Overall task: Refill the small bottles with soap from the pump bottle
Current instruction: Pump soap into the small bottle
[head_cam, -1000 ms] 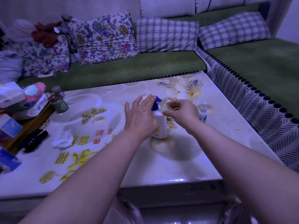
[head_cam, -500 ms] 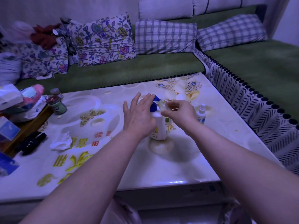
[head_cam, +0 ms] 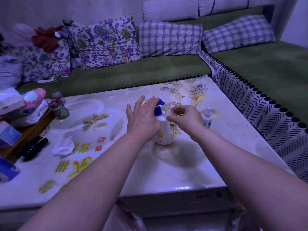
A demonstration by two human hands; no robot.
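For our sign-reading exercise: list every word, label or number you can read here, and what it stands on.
No text reads clearly.
Big yellow characters and red seal stamps on table cover: too skewed to read.
Label on pump bottle: blurred.
Label on small spray bottle: too small.
Label on green bottle: blurred.

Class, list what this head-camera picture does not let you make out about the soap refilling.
- Head view: small clear bottle, mostly covered by the right hand; soap level unclear.
- Head view: pump bottle label, partly behind the left hand.
- Head view: spray bottle print, too small to read.
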